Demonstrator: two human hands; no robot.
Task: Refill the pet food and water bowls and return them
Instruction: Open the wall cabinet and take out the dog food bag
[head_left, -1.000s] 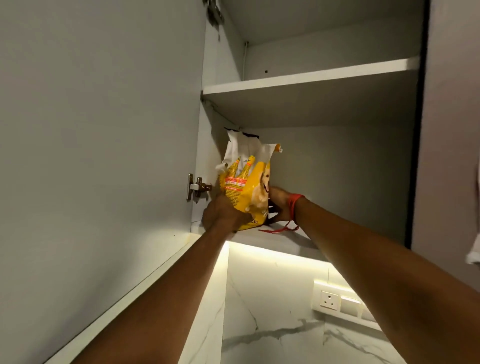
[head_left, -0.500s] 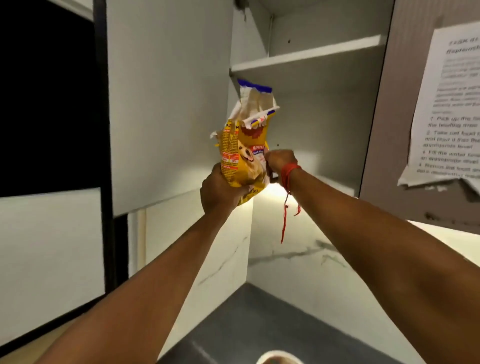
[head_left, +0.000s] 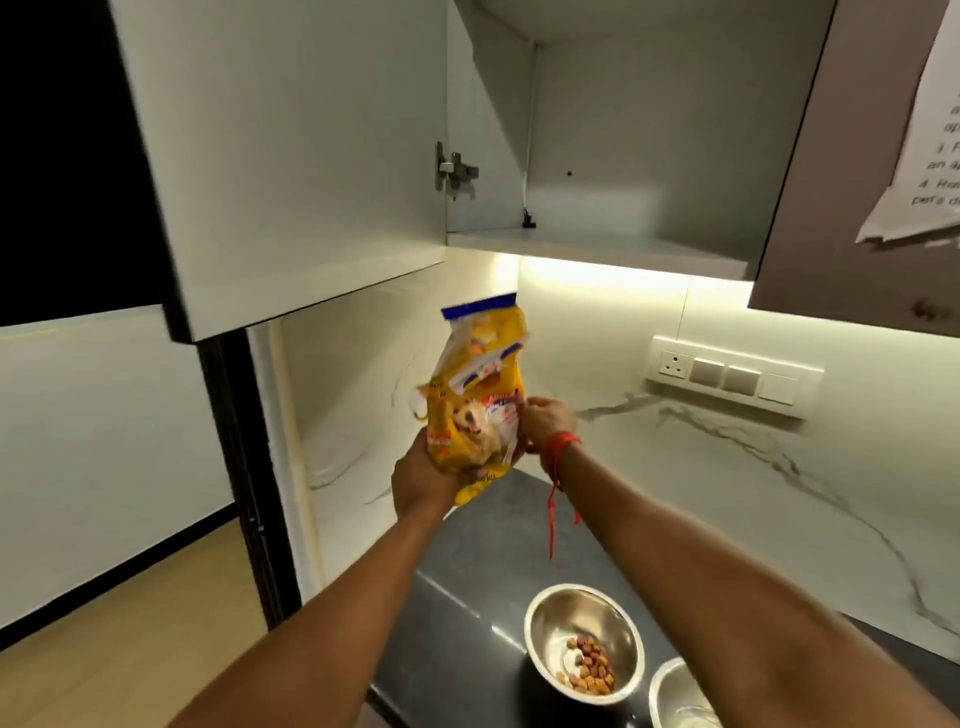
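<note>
Yellow pet food bag (head_left: 475, 410) is now lowered out of the cabinet (head_left: 597, 247) and held upright above the counter (head_left: 467, 597), left hand (head_left: 421, 483) curled under its base, right hand (head_left: 545, 418) pinching its side. Pouring into the steel bowl (head_left: 550, 608), which holds little kibble, is judged next. Bag lettering is blurred; only a dog's face is made out.

This is a home kitchen. An open wall cabinet (head_left: 623, 130) hangs over a dark countertop (head_left: 457, 623). The backsplash (head_left: 727, 493) looks like marble and carries a socket and switch panel (head_left: 732, 375). A steel bowl (head_left: 561, 618) with kibble (head_left: 589, 670) stands on the countertop.
</note>
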